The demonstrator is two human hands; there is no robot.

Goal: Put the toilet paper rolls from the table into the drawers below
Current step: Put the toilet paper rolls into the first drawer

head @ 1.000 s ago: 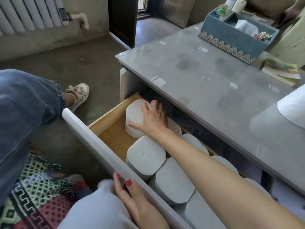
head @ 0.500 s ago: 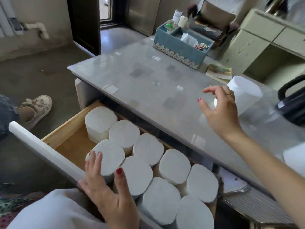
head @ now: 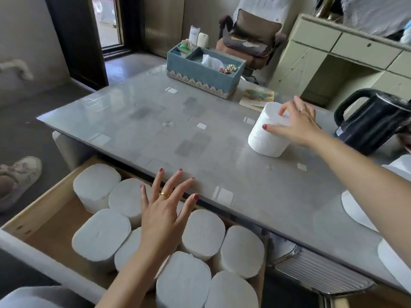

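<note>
The right hand point(head: 295, 125) is at about two o'clock on the grey bench point(head: 169, 138), cupped over the top edge of an upright toilet paper roll point(head: 265, 138), thumb on the near side and fingers point(head: 283, 111) curled over the far rim; the roll's base sits on the bench top. Whether the grip is firm or only resting cannot be told. The left hand point(head: 165, 210) is at six o'clock, palm down, fingers spread wide and holding nothing, above the packed rolls point(head: 101, 234) in the open wooden drawer point(head: 42, 210); its fingertips point(head: 160, 170) reach the bench's near edge. The rolls stand on end in the drawer, close together, filling most of it, with bare wood at the nine o'clock end. At twelve o'clock on the bench is a blue fabric organiser box point(head: 200, 74) with lace trim, and a booklet point(head: 258, 97) lies just beside the held roll, toward one o'clock. A black electric kettle point(head: 373, 125) stands at three o'clock, near the right hand. More white paper point(head: 355, 210) shows at four o'clock, cut off by the forearm.
</note>
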